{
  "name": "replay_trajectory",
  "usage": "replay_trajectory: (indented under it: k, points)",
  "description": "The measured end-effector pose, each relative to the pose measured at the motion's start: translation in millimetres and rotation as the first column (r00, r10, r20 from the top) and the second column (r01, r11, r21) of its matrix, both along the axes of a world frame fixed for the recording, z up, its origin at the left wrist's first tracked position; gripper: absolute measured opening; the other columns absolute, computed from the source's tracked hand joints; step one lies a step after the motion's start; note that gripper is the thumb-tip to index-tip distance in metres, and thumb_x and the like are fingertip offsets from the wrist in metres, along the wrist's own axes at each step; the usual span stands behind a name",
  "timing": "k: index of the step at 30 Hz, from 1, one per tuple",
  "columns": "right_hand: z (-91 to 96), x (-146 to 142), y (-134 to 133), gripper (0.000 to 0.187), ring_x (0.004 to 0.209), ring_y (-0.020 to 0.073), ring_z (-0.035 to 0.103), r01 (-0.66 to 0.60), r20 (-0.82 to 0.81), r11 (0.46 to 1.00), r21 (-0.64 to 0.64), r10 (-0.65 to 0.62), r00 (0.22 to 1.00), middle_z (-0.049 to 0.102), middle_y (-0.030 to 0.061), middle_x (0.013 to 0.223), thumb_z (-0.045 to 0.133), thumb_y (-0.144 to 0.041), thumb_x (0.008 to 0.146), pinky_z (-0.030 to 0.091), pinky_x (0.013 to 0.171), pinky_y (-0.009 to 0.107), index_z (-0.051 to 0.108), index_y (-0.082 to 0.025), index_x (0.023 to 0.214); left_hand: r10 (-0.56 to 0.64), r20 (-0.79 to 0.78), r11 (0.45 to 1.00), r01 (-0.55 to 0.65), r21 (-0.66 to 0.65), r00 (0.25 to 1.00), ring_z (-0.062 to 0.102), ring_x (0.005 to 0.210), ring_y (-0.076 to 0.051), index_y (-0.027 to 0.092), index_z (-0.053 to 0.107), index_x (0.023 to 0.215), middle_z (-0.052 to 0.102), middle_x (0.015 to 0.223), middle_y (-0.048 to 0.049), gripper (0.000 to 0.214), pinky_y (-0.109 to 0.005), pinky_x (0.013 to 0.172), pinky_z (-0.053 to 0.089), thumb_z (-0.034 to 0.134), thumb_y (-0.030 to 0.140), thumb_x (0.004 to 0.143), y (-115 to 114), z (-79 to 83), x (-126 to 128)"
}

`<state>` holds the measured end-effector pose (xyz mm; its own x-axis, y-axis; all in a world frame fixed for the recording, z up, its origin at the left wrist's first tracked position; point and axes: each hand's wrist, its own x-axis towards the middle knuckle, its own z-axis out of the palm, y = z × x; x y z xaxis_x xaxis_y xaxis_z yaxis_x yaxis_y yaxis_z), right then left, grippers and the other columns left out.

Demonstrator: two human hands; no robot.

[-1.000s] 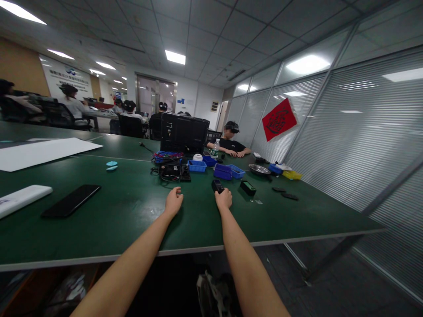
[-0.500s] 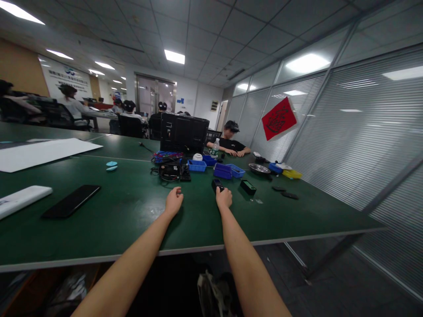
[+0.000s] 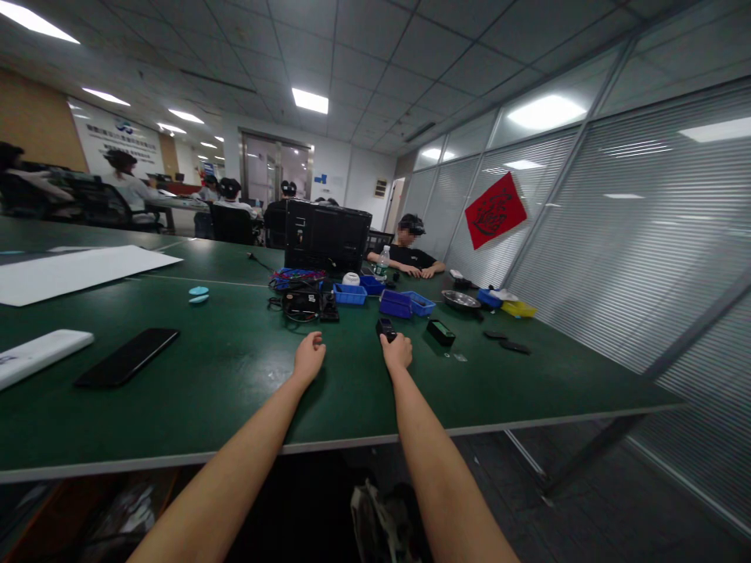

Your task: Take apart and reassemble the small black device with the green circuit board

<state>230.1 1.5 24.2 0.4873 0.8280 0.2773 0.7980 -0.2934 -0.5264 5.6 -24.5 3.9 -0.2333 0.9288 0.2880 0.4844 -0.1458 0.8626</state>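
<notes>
My right hand (image 3: 399,352) is wrapped round the near end of a small black box-shaped device (image 3: 385,325) on the green table, the thumb lying along its top. The device's far end shows past my fingers; the rest is covered by the hand. My left hand (image 3: 309,356) rests on the tabletop to the left, its fingers loosely bent and a little apart, with nothing in them. Just right of my right hand lies a black box with a green top (image 3: 440,331). Beyond the device sits a dark blue bin (image 3: 395,303).
A black monitor (image 3: 327,234) stands at the back, with tangled cables and a black adapter (image 3: 301,303) before it. A metal bowl (image 3: 461,299) is to the right. On the left lie a black phone-like slab (image 3: 127,356) and a white slab (image 3: 44,353). A person (image 3: 411,252) sits opposite.
The thumb of my right hand has shifted slightly left on the black device. My left hand and the objects on the table stay where they were.
</notes>
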Motion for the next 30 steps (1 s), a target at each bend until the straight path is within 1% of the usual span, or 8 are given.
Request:
replay_trajectory:
  k: [7, 12, 21, 26, 28, 30]
  points:
    - [-3.2, 1.1, 1.7, 0.05, 0.09, 0.0251, 0.054, -0.085, 0.014, 0.996, -0.014, 0.085, 0.996, 0.053, 0.0129, 0.1, 0.045, -0.056, 0.073, 0.043, 0.071, 0.034, 0.055, -0.017, 0.103, -0.004, 0.008, 1.0, 0.004, 0.006, 1.0, 0.057, 0.072, -0.011, 0.013, 0.053, 0.108, 0.061, 0.099, -0.0082, 0.038, -0.023, 0.071, 0.046, 0.049, 0.015, 0.07, 0.4, -0.8, 0.7]
    - [-7.6, -0.7, 4.8, 0.051, 0.092, 0.0232, 0.053, -0.103, 0.045, 0.995, -0.007, 0.103, 0.994, 0.051, 0.0109, 0.103, 0.048, -0.055, 0.072, 0.042, 0.071, 0.033, 0.05, -0.02, 0.109, -0.007, 0.006, 1.0, 0.007, -0.009, 1.0, 0.057, 0.072, -0.012, 0.013, 0.052, 0.108, 0.061, 0.099, -0.0083, 0.038, -0.023, 0.07, 0.046, 0.049, 0.016, 0.071, 0.0, 0.7, 1.1]
    - [-7.5, -0.5, 4.0, 0.051, 0.093, 0.0235, 0.053, -0.119, 0.051, 0.993, -0.022, 0.12, 0.991, 0.049, 0.0107, 0.105, 0.046, -0.053, 0.074, 0.042, 0.072, 0.034, 0.045, -0.021, 0.114, -0.011, 0.011, 1.0, 0.012, -0.015, 1.0, 0.058, 0.074, -0.012, 0.015, 0.052, 0.108, 0.062, 0.098, -0.0067, 0.037, -0.024, 0.072, 0.046, 0.049, 0.016, 0.071, 1.5, -1.4, 0.4]
    - [-3.9, -4.3, 1.4, 0.05, 0.094, 0.025, 0.052, -0.113, 0.068, 0.993, -0.038, 0.115, 0.991, 0.049, 0.0124, 0.105, 0.052, -0.048, 0.072, 0.042, 0.073, 0.035, 0.047, -0.018, 0.112, -0.013, 0.01, 1.0, 0.013, -0.006, 1.0, 0.058, 0.074, -0.012, 0.015, 0.053, 0.108, 0.062, 0.097, -0.007, 0.037, -0.025, 0.072, 0.046, 0.049, 0.016, 0.071, 2.3, -2.0, 0.5]
    - [-1.9, -6.0, -0.6, 0.048, 0.094, 0.0248, 0.052, -0.1, 0.054, 0.995, -0.005, 0.1, 0.993, 0.049, 0.0132, 0.105, 0.051, -0.046, 0.074, 0.042, 0.073, 0.034, 0.048, -0.017, 0.111, -0.01, 0.008, 1.0, 0.01, -0.009, 1.0, 0.058, 0.074, -0.012, 0.015, 0.053, 0.108, 0.062, 0.097, -0.0068, 0.037, -0.024, 0.072, 0.046, 0.049, 0.016, 0.071, 2.2, -1.7, 0.6]
    - [0.7, -6.8, -3.5, 0.047, 0.094, 0.0236, 0.052, -0.069, 0.023, 0.993, 0.091, 0.067, 0.997, 0.048, 0.014, 0.107, 0.046, -0.045, 0.077, 0.042, 0.074, 0.032, 0.047, -0.016, 0.113, -0.009, 0.008, 1.0, 0.009, -0.014, 1.0, 0.058, 0.074, -0.012, 0.015, 0.053, 0.108, 0.062, 0.097, -0.007, 0.037, -0.025, 0.073, 0.046, 0.049, 0.016, 0.071, 2.1, -1.4, 0.7]
